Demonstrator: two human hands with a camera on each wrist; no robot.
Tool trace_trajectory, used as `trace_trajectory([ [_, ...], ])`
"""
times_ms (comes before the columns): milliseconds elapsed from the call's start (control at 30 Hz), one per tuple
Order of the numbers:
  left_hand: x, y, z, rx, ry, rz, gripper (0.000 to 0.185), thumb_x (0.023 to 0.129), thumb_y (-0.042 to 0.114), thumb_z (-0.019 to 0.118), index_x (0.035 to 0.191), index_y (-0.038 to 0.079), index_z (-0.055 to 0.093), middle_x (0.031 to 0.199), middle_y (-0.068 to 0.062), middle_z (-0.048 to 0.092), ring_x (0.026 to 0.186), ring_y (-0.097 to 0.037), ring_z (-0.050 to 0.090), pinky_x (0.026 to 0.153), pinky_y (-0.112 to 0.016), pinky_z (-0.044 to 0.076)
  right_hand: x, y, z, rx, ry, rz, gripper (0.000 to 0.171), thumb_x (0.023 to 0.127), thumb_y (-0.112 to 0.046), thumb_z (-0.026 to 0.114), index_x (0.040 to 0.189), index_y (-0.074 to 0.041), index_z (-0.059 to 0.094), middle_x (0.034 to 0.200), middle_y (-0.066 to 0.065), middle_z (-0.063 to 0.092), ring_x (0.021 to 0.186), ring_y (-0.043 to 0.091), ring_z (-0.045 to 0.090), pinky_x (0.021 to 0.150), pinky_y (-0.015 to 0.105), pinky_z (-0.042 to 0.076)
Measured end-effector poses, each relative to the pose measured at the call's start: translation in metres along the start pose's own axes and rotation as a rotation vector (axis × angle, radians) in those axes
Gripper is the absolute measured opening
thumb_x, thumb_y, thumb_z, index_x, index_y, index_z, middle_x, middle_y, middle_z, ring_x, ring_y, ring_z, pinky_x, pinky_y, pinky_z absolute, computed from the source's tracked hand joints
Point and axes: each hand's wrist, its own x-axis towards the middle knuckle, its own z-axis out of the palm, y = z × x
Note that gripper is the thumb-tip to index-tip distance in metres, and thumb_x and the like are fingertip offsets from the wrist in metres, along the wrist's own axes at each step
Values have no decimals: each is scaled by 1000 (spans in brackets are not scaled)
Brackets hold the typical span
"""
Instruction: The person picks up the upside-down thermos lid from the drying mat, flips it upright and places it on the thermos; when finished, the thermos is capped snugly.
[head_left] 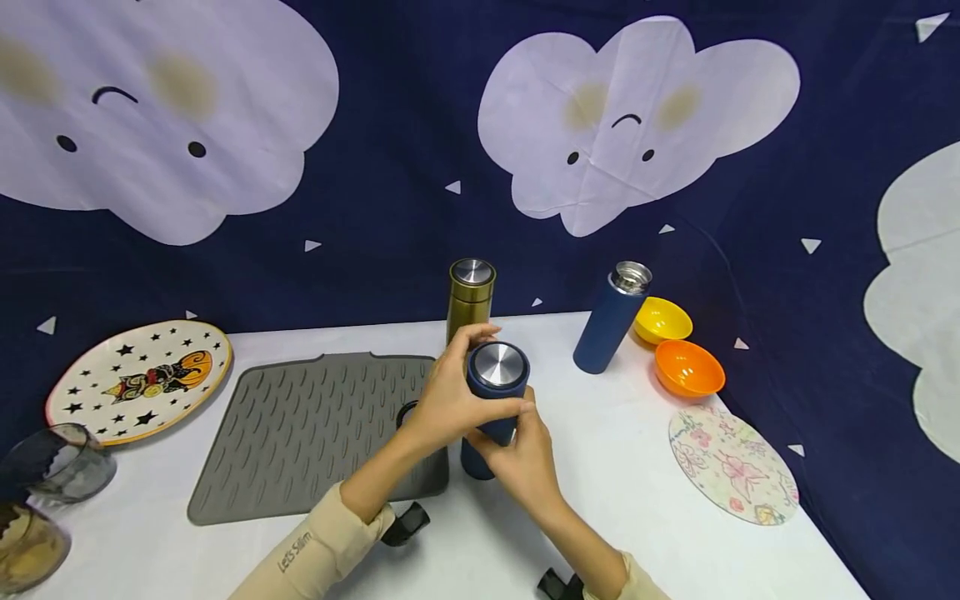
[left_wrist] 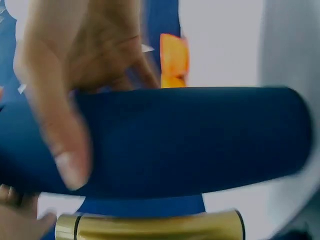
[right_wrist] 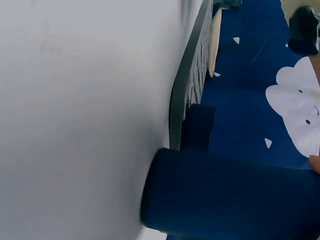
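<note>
A dark blue thermos flask (head_left: 483, 460) with a shiny metal-topped lid (head_left: 499, 364) stands upright in front of me, its base at the white tabletop. My left hand (head_left: 450, 398) holds it near the top, thumb stretched across the front below the lid. Lower down, my right hand (head_left: 521, 458) grips the flask from the right. In the left wrist view, the right thumb (left_wrist: 72, 160) lies across the blue body, and the left hand shows only at the lower left corner. Behind the flask is a gold thermos (head_left: 470, 296).
A grey ribbed mat (head_left: 315, 425) lies left of the flask, with a dark ring-shaped thing (head_left: 406, 413) on it. An open blue thermos (head_left: 609, 321), yellow bowl (head_left: 663, 320), orange bowl (head_left: 688, 368) and floral round mat (head_left: 731, 465) are right. Left are a patterned plate (head_left: 142, 379) and glasses (head_left: 82, 467).
</note>
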Motion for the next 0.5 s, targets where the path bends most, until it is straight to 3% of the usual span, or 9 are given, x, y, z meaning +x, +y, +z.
trace_trajectory([
  [100,2,-2,-3,-144,-90,5,73,73,12,76,137,3,42,138,-21,55,121,-31,55,104,-44,45,-1,0,1,1,-16,-10,69,77,-18,84,134,-10,45,130,11,62,120,30,60,97,54,48],
  [200,2,-3,-6,-248,-164,1,81,70,12,71,144,5,37,149,-18,46,131,-32,47,110,-52,37,0,1,0,13,-31,-5,71,77,-20,84,135,-11,44,130,10,62,120,28,60,97,52,48],
  [300,-1,-3,1,-53,-40,35,92,75,31,81,151,13,31,146,-10,42,131,-24,42,111,-53,34,2,2,-2,27,-44,2,69,78,-17,84,134,-11,45,129,9,62,119,27,61,97,51,50],
  [367,-2,-3,6,27,53,43,99,71,32,88,150,13,31,141,-9,45,128,-22,45,110,-52,36,3,3,-3,37,-42,11,69,78,-16,83,135,-10,45,129,9,63,118,27,62,97,50,50],
  [433,-1,-4,6,-5,68,57,92,73,22,86,147,10,33,136,-15,52,124,-28,49,110,-54,37,3,4,-4,42,-46,17,70,78,-16,83,136,-9,44,128,9,63,115,28,63,95,51,51],
  [500,0,-4,3,-130,9,71,80,77,11,70,147,6,32,142,-19,50,129,-33,48,111,-59,34,4,5,-5,36,-46,24,71,79,-20,83,137,-8,44,127,9,64,113,28,64,94,51,51],
])
